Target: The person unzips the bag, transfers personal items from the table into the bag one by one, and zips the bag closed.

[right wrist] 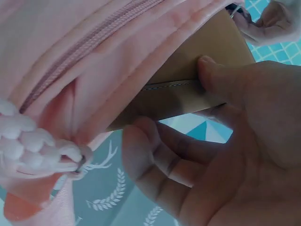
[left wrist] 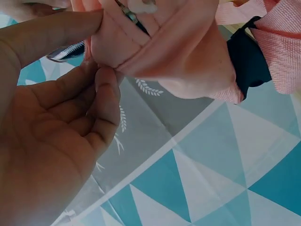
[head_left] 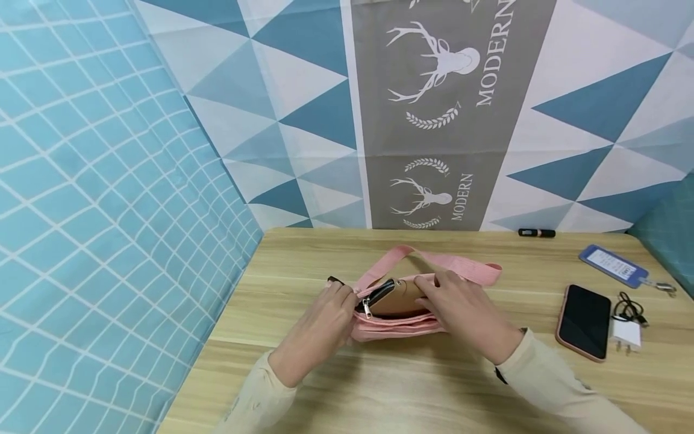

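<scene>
A pink bag [head_left: 398,330] with a webbing strap [head_left: 458,265] lies on the table, its top gaping. Inside it sits a brown wallet [head_left: 405,299], with a dark zipper and a metal pull [head_left: 367,308] showing at its left end. My left hand [head_left: 325,316] pinches the bag's left end between thumb and fingers, clearest in the left wrist view, where a black buckle [left wrist: 251,61] hangs beside the pink fabric [left wrist: 183,52]. My right hand [head_left: 461,310] grips the wallet [right wrist: 211,47], thumb on its face and fingers beneath. The wallet's lower part is hidden in the bag.
At the right lie a phone [head_left: 585,322], a white charger plug [head_left: 626,333] with a black cable [head_left: 629,308], and a blue card holder [head_left: 612,265]. A small black tube [head_left: 537,232] lies at the back edge. Patterned cloth [head_left: 303,90] hangs behind the table.
</scene>
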